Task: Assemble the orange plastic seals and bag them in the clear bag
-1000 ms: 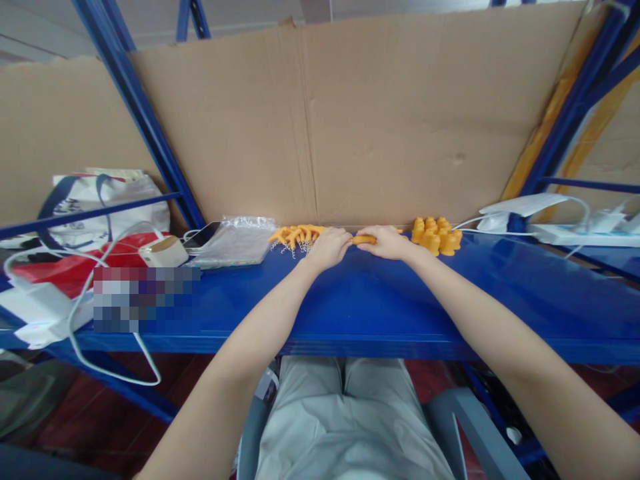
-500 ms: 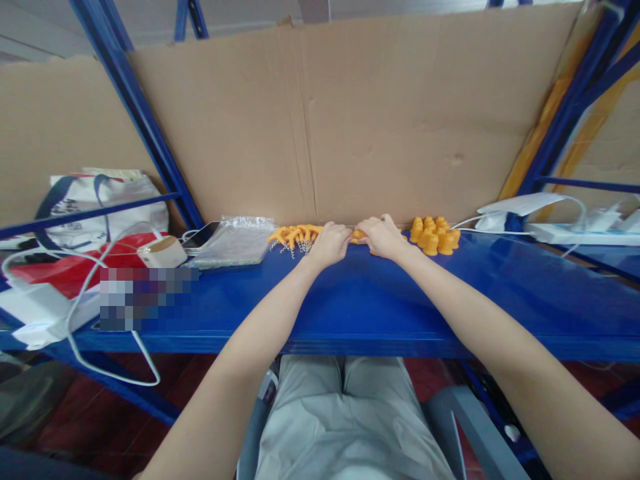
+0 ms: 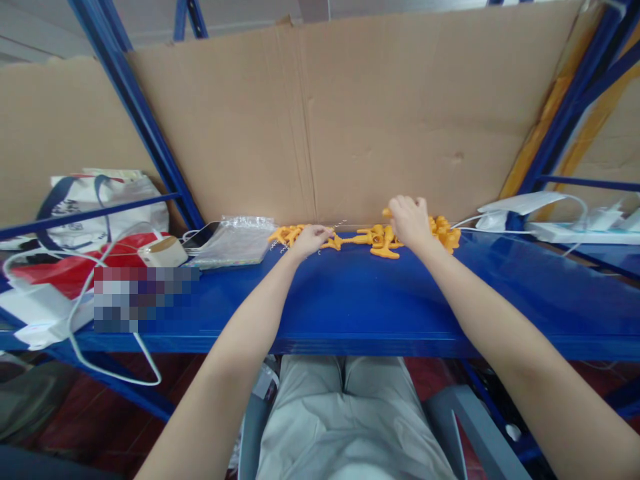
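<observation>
My right hand [image 3: 411, 219] is raised a little above the blue shelf, closed around an orange plastic piece [image 3: 387, 213] whose end sticks out on the left. Below it lie several loose orange plastic parts [image 3: 384, 253] of curved and branched shapes. My left hand [image 3: 311, 240] is at the row of orange branched pieces with metal springs [image 3: 285, 235]. Its fingers are pinched together; what is in them is too small to make out. Behind my right wrist stands a cluster of orange knobbed, cup-like parts [image 3: 447, 233], partly hidden.
A clear plastic bag [image 3: 240, 241] and a phone [image 3: 204, 235] lie to the left. Farther left are a white charger [image 3: 163, 252], white cables and a cloth bag [image 3: 103, 207]. A cardboard sheet [image 3: 380, 113] closes the back. A power strip [image 3: 575, 233] sits at right.
My hands have moved apart. The right one rose and went right with an orange piece; the left went slightly left. Loose orange parts between them now show.
</observation>
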Demonstrator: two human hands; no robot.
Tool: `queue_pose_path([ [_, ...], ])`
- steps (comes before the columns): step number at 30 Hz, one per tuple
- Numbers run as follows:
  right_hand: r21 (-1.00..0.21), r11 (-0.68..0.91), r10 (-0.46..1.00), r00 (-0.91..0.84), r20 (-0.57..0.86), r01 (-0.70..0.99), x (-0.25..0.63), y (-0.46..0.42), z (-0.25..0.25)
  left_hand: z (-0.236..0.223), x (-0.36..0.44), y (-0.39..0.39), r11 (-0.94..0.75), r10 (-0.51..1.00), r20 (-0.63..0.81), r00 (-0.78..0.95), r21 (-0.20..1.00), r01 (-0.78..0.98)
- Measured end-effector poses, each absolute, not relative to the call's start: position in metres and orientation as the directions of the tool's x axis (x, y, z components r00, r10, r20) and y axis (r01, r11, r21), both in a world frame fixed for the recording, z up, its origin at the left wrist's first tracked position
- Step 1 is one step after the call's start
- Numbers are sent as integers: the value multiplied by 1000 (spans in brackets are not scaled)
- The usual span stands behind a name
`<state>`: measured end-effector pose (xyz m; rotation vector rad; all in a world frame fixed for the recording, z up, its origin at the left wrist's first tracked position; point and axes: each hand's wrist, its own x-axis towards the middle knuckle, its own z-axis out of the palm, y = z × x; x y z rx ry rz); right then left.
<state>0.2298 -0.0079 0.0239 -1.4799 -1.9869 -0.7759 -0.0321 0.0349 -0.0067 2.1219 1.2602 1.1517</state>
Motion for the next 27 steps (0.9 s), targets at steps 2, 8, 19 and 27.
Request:
queue_pose_path([
  [2,-40,104,675,-41,737,994,258,-5,27,-12,-46,44,-458,861,504,67,714,530],
  [8,-424,-351,652,543,529,835,314,-16,40,-14,-55,47,-439,719,695,9,444,782],
  [19,-405,-619,726,687,32,673,342,-16,30,-13,-47,38,-353,691,723,16,318,880],
  [27,-296,-280,761,399,512,913,339,-15,30,-36,-45,52,-353,771,627,109,280,893],
])
